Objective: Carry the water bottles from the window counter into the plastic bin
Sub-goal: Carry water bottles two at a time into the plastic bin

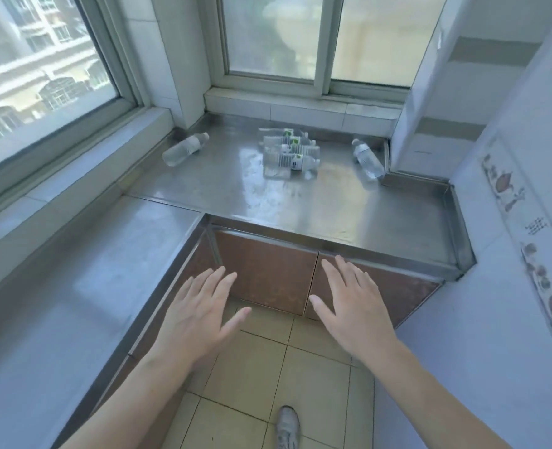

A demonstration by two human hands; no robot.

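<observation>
On the steel window counter [349, 209], in the corner under the two windows, clear water bottles are lying on their sides. A cluster of bottles [289, 155] is sitting near the middle of the back section, packed side by side with white labels showing; the exact count is hard to read because they are overlapping. A single bottle [186, 149] is lying to the left of the cluster, close to the tiled pillar, cap pointing right and away. Another single bottle [368, 158] is lying to the right, near the wall corner, cap pointing away from the camera. Both singles are lying apart from the cluster.

Left hand [198, 314] is hovering in front of the counter edge, palm down, fingers straight and spread, holding nothing. Right hand [354, 307] is hovering beside it in the same pose: palm down, fingers extended, holding nothing. Both hands are sitting below the counter's front lip in the picture, over the brown cabinet doors [268, 270] and the tiled floor [268, 367], well short of any bottle. Neither hand is touching the counter.

A grey shoe [288, 427] is showing at the bottom edge on the floor. A band of decorated tiles [501, 183] is running along the right wall. The left window [35, 69] is showing buildings outside, blurred.
</observation>
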